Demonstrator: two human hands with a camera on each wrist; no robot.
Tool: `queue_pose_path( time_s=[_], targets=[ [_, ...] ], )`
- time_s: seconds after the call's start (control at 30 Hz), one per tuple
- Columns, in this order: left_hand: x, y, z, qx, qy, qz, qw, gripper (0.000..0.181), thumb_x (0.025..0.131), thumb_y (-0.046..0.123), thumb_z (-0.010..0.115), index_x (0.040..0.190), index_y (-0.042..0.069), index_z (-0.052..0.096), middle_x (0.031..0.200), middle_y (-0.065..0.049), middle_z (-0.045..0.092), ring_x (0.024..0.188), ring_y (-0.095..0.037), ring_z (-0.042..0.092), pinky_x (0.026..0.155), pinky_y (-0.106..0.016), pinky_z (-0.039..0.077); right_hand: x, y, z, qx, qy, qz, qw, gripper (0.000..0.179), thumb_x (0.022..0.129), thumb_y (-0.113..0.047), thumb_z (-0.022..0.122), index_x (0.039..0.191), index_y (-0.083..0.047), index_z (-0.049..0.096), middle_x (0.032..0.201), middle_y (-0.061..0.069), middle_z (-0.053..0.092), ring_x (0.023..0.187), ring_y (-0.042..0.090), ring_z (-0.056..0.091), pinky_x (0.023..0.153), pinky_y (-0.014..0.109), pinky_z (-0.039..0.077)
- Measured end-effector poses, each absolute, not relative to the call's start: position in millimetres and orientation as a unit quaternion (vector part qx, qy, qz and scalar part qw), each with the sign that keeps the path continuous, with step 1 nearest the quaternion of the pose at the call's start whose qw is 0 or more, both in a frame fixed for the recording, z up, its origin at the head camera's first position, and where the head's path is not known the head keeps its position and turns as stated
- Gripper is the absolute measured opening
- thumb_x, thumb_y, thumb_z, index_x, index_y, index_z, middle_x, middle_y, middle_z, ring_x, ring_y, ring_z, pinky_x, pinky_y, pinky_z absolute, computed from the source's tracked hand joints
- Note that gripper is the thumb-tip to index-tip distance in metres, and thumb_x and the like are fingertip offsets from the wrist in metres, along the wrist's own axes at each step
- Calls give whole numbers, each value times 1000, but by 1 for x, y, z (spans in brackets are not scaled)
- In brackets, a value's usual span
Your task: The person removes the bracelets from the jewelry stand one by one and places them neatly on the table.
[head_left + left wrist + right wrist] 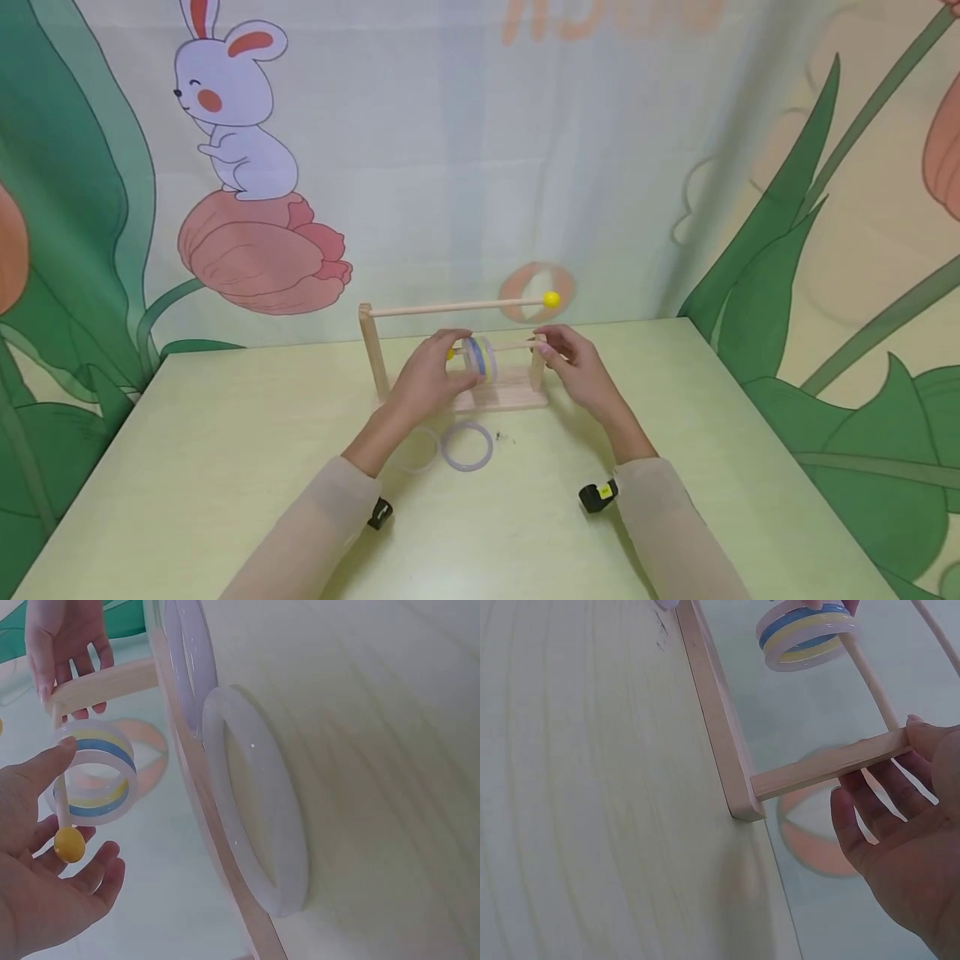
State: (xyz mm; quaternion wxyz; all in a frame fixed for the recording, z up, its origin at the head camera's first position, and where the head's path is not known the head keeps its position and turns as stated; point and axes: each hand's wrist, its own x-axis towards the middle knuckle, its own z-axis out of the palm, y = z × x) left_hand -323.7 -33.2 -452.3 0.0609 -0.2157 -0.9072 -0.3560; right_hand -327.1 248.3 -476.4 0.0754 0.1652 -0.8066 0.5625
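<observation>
Coloured rings [481,360] encircle the lower rod [512,346] — left hand [431,372] pinches them, right hand [581,367] grips the short post [537,375]. Rings look light, stiff, probably slick, perhaps brittle — best taken across their outer rims, squeezed gently.

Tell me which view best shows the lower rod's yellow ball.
Left wrist: the yellow ball appears whole and large. The head view shows only part beside the left hand; the right wrist view, none.

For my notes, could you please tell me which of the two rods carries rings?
The lower rod, joined to the shorter post, carries them; the upper rod bears only a yellow ball.
</observation>
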Motion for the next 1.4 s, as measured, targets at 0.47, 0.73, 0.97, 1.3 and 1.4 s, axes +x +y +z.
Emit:
queue_pose_path(
  time_s=[0.47,0.73,0.97,1.3,1.4],
  targets=[
    [-327,-38,-449,-224,-915,-333,50,72,89,26,88,152,13,55,152,-9,57,134,-33,57,111,-50,49,-329,247,-478,164,-804,566,76,37,110,-23,60,140,0,60,130,16,67,124,30,64,93,30,59],
    [-323,-44,-450,-224,-911,-341,67,72,89,31,88,151,12,56,151,-10,58,135,-33,58,112,-50,48,-328,246,-477,163,-805,565,77,38,111,-23,60,141,0,60,130,17,67,124,33,63,93,27,59],
    [-322,-52,-447,-239,-898,-359,95,69,88,24,89,149,13,60,148,-12,60,134,-35,59,112,-53,48,-328,247,-475,161,-809,560,79,37,111,-23,60,140,0,60,128,16,68,124,32,63,92,27,58],
    [-316,-64,-446,-218,-894,-382,85,68,88,26,89,147,10,60,147,-10,62,138,-32,56,116,-48,45,-327,246,-477,163,-807,561,80,35,110,-24,60,138,-4,62,129,16,68,122,29,63,93,32,59],
    [-314,-69,-447,-211,-892,-391,83,68,88,22,89,147,6,58,145,-12,63,137,-32,57,113,-48,48,-328,247,-477,163,-809,560,78,35,111,-25,59,139,-5,61,131,16,68,125,30,62,96,38,59]
  ],
)
